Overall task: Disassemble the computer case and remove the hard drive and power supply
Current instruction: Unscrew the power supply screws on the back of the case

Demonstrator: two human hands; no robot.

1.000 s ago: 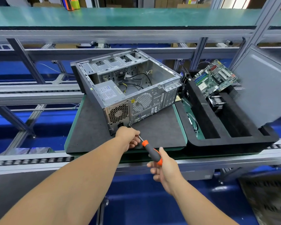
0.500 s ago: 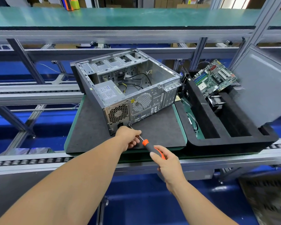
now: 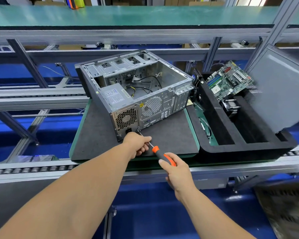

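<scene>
The left hand [image 3: 138, 144] is curled round the bare shaft of the screwdriver [image 3: 163, 155], its fingers [image 3: 143, 150] closed on the metal just behind the tip, and it has stayed there over the last second. The tip is kept at the lower rear corner of the power supply [image 3: 118, 107], beside the mains socket, where a fixing screw is judged to sit; the screw itself is hidden by the hand. The computer case [image 3: 136, 94] lies on its side on the dark mat of the desk [image 3: 97, 135], side panel off, with the power supply seated in its near left corner and loose cables in the bay behind. No hard drive can be made out in the drive cage.

The right hand [image 3: 178, 171] has been shifted on the orange and grey handle: 1 second ago the handle end was pinched from below, and now the fingers are wrapped over it from above. A re-grip between turns is suggested, so the screw is probably being backed out.

At the right, a motherboard [image 3: 229, 81] is propped in the black foam tray [image 3: 231, 149], against which a grey side panel [image 3: 280, 90] leans.
</scene>
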